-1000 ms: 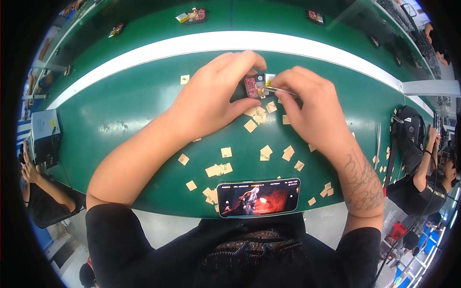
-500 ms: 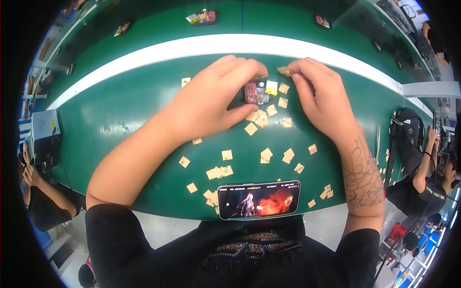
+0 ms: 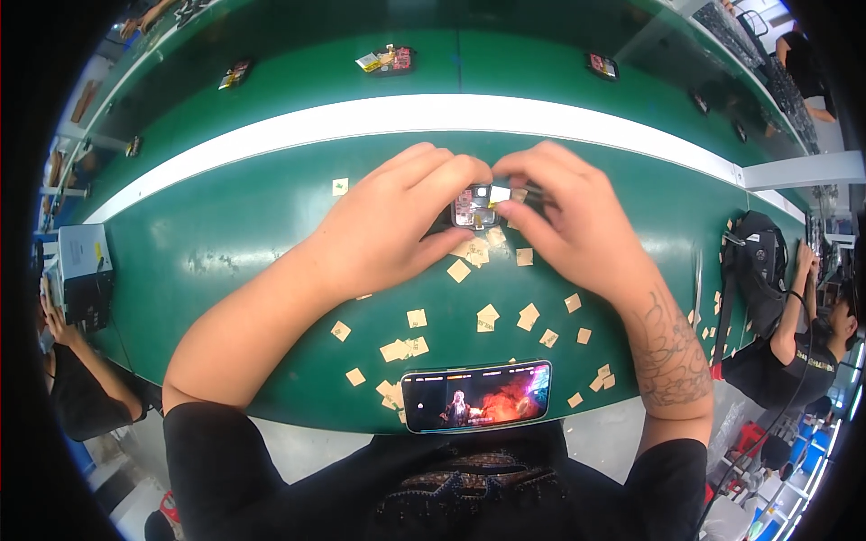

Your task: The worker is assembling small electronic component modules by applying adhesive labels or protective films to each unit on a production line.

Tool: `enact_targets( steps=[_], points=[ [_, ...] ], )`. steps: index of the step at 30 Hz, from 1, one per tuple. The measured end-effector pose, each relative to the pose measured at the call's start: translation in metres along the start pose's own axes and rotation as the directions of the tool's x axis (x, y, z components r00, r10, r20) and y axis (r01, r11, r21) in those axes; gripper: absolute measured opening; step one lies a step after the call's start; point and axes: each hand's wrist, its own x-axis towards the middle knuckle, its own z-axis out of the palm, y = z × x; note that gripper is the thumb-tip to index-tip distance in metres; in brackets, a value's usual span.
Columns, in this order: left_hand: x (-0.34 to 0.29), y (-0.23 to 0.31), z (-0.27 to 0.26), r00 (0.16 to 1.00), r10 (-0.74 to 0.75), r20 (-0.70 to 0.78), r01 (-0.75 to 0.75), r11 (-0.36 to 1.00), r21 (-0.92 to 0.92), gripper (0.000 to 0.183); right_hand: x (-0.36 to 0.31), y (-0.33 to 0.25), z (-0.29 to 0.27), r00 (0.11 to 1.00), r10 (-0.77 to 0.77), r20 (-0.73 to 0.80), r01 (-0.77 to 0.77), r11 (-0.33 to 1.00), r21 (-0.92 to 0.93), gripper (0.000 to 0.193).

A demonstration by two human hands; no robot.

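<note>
My left hand (image 3: pixel 392 221) curls around the left side of a small open electronic device (image 3: pixel 466 209). Inside its dark casing are a reddish circuit board and a round white part. A white battery pouch with yellow tape (image 3: pixel 499 196) juts from the device's right side. My right hand (image 3: pixel 568 212) is closed beside that pouch, forefinger above it and thumb below. Its other fingers are partly blurred, and what they pinch is hidden. Small tan square paper pieces (image 3: pixel 459 270) lie just below the device, and others are scattered toward me.
A phone (image 3: pixel 476 397) playing video lies at the near edge of the green table (image 3: pixel 225 234). Beyond a white rail (image 3: pixel 433 113), a green belt carries more open devices (image 3: pixel 397 60). At right is a black bag (image 3: pixel 762 252); at left a box (image 3: pixel 84 266). People sit on both sides.
My right hand has moved left to the device; the tan paper piece it pinched earlier no longer shows clearly. My left hand stays around the device. The whole view has shifted slightly.
</note>
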Motion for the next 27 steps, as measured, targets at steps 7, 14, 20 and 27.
enact_targets(
  steps=[7, 14, 20, 27],
  points=[
    [-0.003, -0.002, 0.000, 0.994, 0.110, 0.021, -0.111, 0.992, 0.067, 0.032, 0.003, -0.006, 0.000, 0.962, 0.235, 0.136, -0.259, 0.945, 0.200, 0.022],
    [-0.002, 0.003, 0.000, 0.987, 0.161, 0.017, -0.162, 0.974, 0.155, 0.030, -0.004, 0.012, -0.013, 0.973, 0.124, 0.196, -0.177, 0.941, 0.288, 0.021],
    [-0.004, 0.001, 0.000, 0.985, 0.171, 0.023, -0.172, 0.966, 0.191, 0.028, -0.002, -0.012, 0.001, 0.988, 0.105, 0.116, -0.115, 0.989, 0.091, 0.017],
    [-0.001, 0.002, 0.000, 0.989, 0.147, -0.015, -0.145, 0.986, 0.086, 0.035, -0.005, -0.021, 0.011, 0.990, 0.135, 0.049, -0.135, 0.991, -0.008, 0.020]
  ],
)
